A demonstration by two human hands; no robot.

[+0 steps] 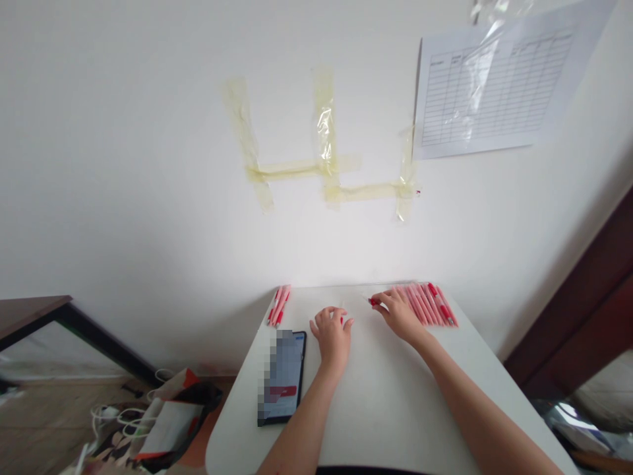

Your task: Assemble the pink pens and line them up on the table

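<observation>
My left hand (332,333) rests on the white table (386,396) near its far middle, fingers curled down; nothing shows in it. My right hand (397,311) lies a little further right, its fingers pinched on a red pen (374,301) whose tip sticks out to the left. Just right of that hand a row of several pink-and-red pens (429,304) lies side by side at the table's far right. A small bunch of pink-and-red pens (279,305) lies at the far left corner.
A dark phone (281,386) lies face up on the table's left side. A white wall with yellow tape strips (324,165) and a taped printed sheet (494,86) stands behind. Bags and white cables (148,422) lie on the floor at left. Dark wood (583,310) stands at right.
</observation>
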